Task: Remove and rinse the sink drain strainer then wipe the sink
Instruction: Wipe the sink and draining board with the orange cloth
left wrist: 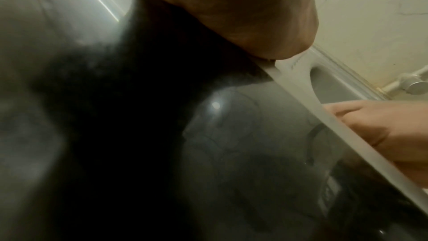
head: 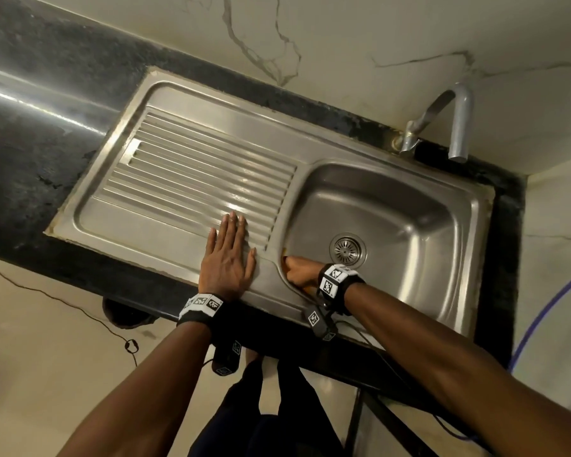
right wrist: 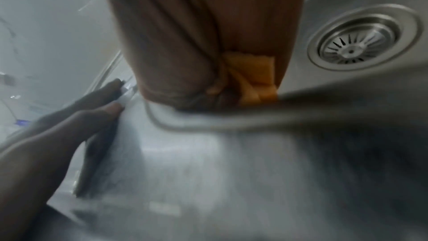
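The round metal drain strainer (head: pixel 347 250) (right wrist: pixel 361 43) sits in the drain of the stainless sink basin (head: pixel 409 206). My right hand (head: pixel 299 270) (right wrist: pixel 185 43) is low at the basin's near-left corner, just left of the strainer. It grips a yellow cloth (right wrist: pixel 252 78) and holds it against the basin wall; only an orange edge of the cloth (head: pixel 285 255) shows in the head view. My left hand (head: pixel 228 255) (right wrist: pixel 57 131) lies flat and empty on the ribbed drainboard (head: pixel 192 166), fingers straight, beside the basin's rim.
A grey tap (head: pixel 455 123) curves over the basin's far right corner, with no water running. Dark stone counter (head: pixel 30 153) surrounds the sink, and marble wall tiles stand behind. A blue hose (head: pixel 538 311) and a black cable (head: pixel 80 311) hang below the counter.
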Action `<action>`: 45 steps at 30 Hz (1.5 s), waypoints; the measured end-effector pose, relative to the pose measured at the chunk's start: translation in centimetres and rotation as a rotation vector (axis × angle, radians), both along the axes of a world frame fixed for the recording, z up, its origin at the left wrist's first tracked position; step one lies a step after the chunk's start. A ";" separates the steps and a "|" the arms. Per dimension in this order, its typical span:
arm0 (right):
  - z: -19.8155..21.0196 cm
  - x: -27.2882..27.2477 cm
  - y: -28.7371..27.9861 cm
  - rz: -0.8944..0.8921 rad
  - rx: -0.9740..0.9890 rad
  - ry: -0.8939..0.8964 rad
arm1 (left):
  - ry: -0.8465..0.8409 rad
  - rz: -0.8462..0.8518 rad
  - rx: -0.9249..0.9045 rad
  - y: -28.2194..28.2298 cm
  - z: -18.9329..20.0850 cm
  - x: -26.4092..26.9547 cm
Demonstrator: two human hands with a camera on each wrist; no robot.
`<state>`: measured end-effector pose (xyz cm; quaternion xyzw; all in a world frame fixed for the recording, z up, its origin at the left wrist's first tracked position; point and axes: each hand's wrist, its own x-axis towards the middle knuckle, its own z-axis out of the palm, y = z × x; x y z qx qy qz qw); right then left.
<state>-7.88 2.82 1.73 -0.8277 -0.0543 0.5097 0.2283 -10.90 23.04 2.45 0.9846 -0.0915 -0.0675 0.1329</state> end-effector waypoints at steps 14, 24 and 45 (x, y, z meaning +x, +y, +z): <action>3.1 -3.5 -5.9 0.509 -0.048 0.124 | -0.022 -0.002 -0.033 0.3 -0.3 -0.2; 4.3 -3.2 -10.2 0.225 -0.074 -0.005 | -0.029 0.007 -0.041 0.1 -0.3 -0.3; 5.6 -5.1 -5.0 0.294 -0.016 -0.093 | -0.039 -0.017 -0.038 0.4 -0.2 -0.4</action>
